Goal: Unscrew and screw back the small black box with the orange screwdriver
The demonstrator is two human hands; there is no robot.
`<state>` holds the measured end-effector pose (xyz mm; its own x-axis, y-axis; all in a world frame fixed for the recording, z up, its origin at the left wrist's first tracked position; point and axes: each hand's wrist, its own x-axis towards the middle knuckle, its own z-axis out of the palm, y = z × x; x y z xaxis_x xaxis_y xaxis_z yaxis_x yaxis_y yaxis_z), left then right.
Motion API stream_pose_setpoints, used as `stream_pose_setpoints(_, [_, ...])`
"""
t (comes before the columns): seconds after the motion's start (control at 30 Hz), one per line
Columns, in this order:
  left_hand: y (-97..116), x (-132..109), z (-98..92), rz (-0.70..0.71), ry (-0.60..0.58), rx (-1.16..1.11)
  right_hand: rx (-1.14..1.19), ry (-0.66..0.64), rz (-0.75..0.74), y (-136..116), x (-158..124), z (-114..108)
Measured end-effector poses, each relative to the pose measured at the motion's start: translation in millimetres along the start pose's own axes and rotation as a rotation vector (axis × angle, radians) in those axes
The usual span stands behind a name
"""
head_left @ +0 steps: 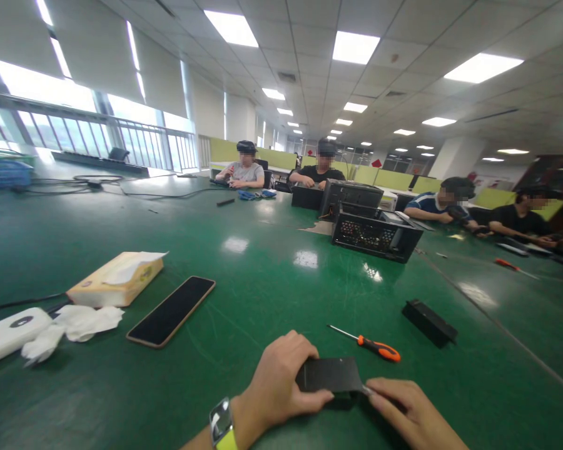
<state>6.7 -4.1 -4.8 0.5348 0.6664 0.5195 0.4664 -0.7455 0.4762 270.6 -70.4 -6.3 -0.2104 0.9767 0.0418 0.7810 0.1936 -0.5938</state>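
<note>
Low in the view, a black flat part (pixel 331 375) is held just above the green bench (pixel 272 275), right in front of the wearer. The left hand (pixel 281 381) is closed on its left end, with the fingers curled over the top and the thumb laid along the near edge. A watch (pixel 223 422) with a yellow-green strap is worn on that wrist. The right hand (pixel 413 415) is closed on the part's right corner, which is pinched at the fingertips. Whether the underside of the part touches the bench cannot be told.

Just beyond the part, an orange-handled screwdriver (pixel 370 345) is laid flat on the bench, its shaft pointing left. A small black block (pixel 429 323) is seen further right, apart from the screwdriver.

To the left, a phone (pixel 171 310) is laid screen up, beside a tissue box (pixel 117 279). Crumpled tissue (pixel 82 322) is bunched against a white power bank (pixel 9 334) at the left edge.

Further up the bench, an opened computer case (pixel 375 232) is set with its rear ports toward the camera. Four seated people (pixel 246 172) are ranged along the far side.
</note>
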Motion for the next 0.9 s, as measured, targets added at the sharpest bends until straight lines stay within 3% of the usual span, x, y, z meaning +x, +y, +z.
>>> stream_pose_setpoints(0.23, [0.1,-0.4,-3.5,0.003,0.001,-0.011,0.067,-0.001,0.064,10.4,-4.2,-7.4])
stream_pose_setpoints(0.33, [-0.1,0.4,-3.8,0.017,-0.008,-0.018,0.065,-0.053,0.013,6.4,-5.4,-16.2])
stream_pose_setpoints(0.47, [-1.2,1.7,-3.0,0.033,-0.025,-0.036,-0.035,-0.195,-0.106,-20.7,5.8,-39.6])
stream_pose_setpoints(0.67, [-1.0,1.5,-2.1,0.017,-0.022,-0.077,-0.277,-0.384,-0.160,-63.6,39.7,-83.4])
stream_pose_setpoints(0.77, [-0.3,0.6,-3.1,0.022,-0.013,-0.108,-0.301,-0.354,-0.170,-56.2,38.6,-69.7])
stream_pose_setpoints(0.9, [-0.4,-1.4,-5.9,0.005,0.029,-0.142,-0.068,-0.014,-0.117,-22.7,13.7,-13.7])
